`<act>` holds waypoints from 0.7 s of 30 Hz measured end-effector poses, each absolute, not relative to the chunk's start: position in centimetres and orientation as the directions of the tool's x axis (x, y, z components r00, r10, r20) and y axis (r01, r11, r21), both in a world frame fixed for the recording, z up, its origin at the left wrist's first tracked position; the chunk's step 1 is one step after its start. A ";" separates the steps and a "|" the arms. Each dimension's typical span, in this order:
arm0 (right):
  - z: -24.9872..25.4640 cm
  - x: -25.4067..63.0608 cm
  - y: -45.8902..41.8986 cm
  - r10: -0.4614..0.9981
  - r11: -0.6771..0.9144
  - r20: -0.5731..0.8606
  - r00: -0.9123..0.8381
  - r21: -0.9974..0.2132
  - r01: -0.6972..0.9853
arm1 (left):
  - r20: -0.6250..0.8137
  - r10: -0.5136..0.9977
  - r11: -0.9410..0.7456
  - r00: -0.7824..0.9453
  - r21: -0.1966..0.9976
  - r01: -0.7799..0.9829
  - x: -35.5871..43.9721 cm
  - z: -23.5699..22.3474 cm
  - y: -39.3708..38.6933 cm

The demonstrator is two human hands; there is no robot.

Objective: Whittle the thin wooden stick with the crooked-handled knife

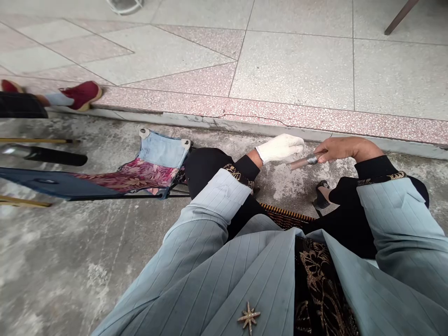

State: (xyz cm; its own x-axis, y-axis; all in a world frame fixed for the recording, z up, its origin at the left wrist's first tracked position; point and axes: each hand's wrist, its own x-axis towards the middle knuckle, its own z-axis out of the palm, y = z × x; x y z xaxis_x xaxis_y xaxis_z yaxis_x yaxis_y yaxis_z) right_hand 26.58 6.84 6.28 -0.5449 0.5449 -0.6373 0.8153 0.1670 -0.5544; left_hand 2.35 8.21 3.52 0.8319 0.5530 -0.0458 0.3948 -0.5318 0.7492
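In the head view my left hand (pixel 281 148) wears a white knit glove over the concrete between my knees. Its fingers are curled closed, and I cannot make out anything in them. Facing it from the right is my bare right hand (pixel 339 148), closed around the end of a short brownish rod with silvery wire coiled round it (pixel 301 163). The rod points left and slightly down, its free end just below the gloved fingers. What kind of tool it is I cannot tell.
A folding chair with floral fabric (pixel 147 172) stands to my left. Beyond it is another person's red shoe (pixel 86 94) on the raised terrazzo step (pixel 196 100). A woven seat edge (pixel 285 215) shows between my legs. A brown furniture leg (pixel 401 17) stands at the upper right.
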 end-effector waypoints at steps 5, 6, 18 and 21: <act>9.2 27.2 6.0 0.612 -0.106 -0.502 -0.611 -0.818 0.565 | -0.021 0.621 -0.382 0.784 0.864 0.326 2.6 2.9 8.4; 9.7 27.4 6.0 0.700 -0.140 -0.448 -0.556 -0.850 0.508 | -0.030 0.641 -0.332 0.767 0.890 0.312 2.7 2.8 8.2; 7.3 25.9 7.1 0.921 -0.188 -0.387 -0.053 -0.558 0.808 | -0.091 0.447 -0.470 0.890 0.823 0.320 3.9 3.9 6.5; 6.3 25.1 7.3 0.834 0.006 -0.531 -0.152 -0.267 0.964 | -0.174 0.441 -0.585 0.880 0.689 0.429 3.9 3.9 6.4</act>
State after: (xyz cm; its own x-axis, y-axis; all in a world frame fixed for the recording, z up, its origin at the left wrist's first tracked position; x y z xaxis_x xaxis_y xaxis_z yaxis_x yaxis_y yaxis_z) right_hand 25.14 7.30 6.33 -0.1520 0.8336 -0.5310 0.9638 0.0058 -0.2667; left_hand 3.88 6.43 3.94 0.8804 0.4413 -0.1736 0.4289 -0.5847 0.6886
